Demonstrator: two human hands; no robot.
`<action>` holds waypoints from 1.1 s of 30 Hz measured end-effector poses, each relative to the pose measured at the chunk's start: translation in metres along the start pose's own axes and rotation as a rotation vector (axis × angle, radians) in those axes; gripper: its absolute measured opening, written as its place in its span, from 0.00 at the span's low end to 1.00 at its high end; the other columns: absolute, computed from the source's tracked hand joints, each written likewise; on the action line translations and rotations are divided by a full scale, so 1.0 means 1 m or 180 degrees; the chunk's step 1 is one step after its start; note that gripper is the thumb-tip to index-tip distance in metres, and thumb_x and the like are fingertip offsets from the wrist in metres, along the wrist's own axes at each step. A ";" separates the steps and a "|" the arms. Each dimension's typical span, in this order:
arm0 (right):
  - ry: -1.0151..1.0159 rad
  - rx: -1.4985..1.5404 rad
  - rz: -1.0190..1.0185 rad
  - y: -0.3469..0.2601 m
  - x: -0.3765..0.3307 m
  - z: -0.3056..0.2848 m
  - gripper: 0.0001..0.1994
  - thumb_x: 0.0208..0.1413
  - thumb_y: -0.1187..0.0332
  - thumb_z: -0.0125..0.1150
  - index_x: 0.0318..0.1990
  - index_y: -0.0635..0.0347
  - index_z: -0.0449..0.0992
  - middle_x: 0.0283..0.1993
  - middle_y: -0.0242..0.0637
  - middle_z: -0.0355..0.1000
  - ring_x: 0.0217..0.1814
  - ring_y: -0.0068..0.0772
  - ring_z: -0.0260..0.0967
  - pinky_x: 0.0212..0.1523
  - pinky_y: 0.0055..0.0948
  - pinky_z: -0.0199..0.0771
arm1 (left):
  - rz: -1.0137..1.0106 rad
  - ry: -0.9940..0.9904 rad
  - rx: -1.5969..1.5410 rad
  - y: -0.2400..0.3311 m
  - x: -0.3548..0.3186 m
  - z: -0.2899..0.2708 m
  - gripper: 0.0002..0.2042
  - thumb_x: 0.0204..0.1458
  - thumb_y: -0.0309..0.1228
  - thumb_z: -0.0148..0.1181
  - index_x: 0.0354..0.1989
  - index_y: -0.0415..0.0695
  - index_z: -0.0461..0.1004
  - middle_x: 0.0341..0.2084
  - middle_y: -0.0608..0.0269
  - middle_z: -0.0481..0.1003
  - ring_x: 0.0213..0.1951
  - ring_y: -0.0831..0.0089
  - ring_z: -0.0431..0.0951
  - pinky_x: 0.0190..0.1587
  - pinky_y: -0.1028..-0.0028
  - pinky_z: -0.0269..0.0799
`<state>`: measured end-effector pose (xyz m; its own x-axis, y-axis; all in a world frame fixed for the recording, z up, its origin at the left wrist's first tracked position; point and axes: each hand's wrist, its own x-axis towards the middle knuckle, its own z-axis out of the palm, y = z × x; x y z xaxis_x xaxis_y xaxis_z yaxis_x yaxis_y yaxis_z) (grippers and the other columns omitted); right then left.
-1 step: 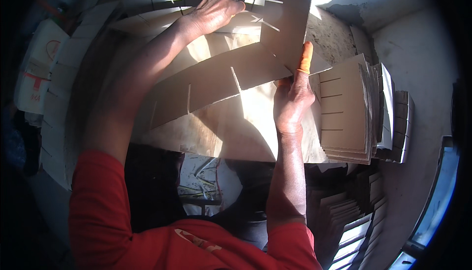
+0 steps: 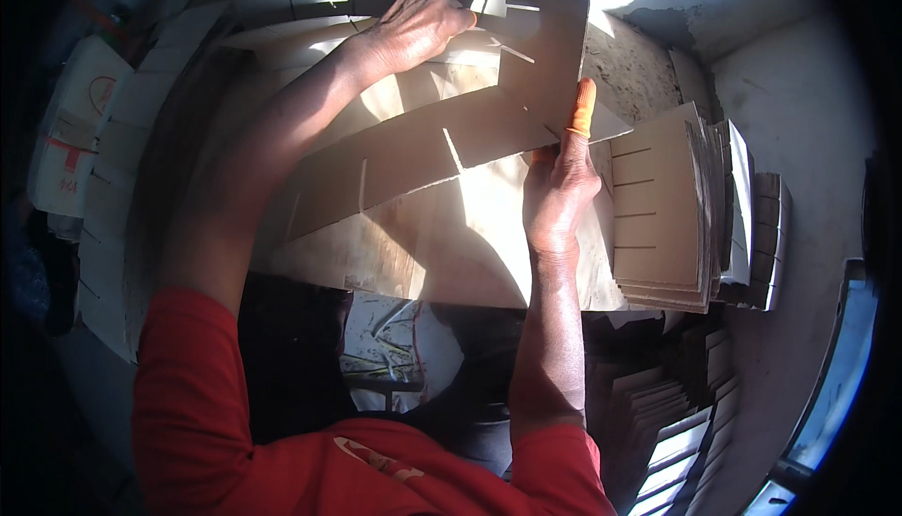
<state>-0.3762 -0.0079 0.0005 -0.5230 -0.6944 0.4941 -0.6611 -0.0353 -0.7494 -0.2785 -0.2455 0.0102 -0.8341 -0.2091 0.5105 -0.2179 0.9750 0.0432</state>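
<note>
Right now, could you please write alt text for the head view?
A person's right hand, an orange cot on one finger, grips a slotted cardboard strip while the left hand presses on cardboard pieces farther away. A stack of slotted cardboard stands at right.

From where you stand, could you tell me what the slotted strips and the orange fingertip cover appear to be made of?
Slotted strips: likely brown cardboard, matte, with cut slits and thin flat edges. Orange fingertip cover on the right hand: apparently rubber or latex, smooth and snug.
</note>
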 end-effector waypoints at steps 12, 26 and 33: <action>0.0116 -0.0934 -0.0096 -0.006 -0.003 -0.002 0.36 0.54 0.84 0.51 0.69 0.46 0.50 0.44 0.40 0.76 0.38 0.25 0.75 0.42 0.25 0.77 | 0.0175 0.0399 -0.0631 0.041 -0.015 -0.011 0.08 0.37 0.15 0.53 0.29 0.36 0.70 0.19 0.56 0.69 0.26 0.58 0.72 0.27 0.64 0.66; 0.0154 -0.0694 -0.0200 -0.002 -0.002 -0.004 0.36 0.54 0.86 0.50 0.69 0.46 0.51 0.54 0.43 0.72 0.44 0.27 0.74 0.46 0.27 0.77 | -0.0181 0.0202 -0.0844 0.043 -0.019 -0.003 0.06 0.38 0.15 0.52 0.26 0.36 0.67 0.16 0.52 0.64 0.21 0.57 0.68 0.23 0.63 0.63; 0.0088 -0.1018 0.0018 0.007 -0.003 -0.002 0.35 0.53 0.85 0.51 0.68 0.47 0.54 0.40 0.43 0.76 0.35 0.23 0.73 0.40 0.25 0.76 | -0.0069 0.0114 -0.1327 0.063 -0.020 -0.020 0.03 0.38 0.17 0.52 0.23 0.35 0.66 0.16 0.48 0.65 0.23 0.54 0.70 0.25 0.62 0.63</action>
<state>-0.3806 -0.0047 -0.0052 -0.5386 -0.6741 0.5054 -0.7915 0.1992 -0.5778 -0.2655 -0.1783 0.0196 -0.8118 -0.2343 0.5349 -0.0052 0.9189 0.3944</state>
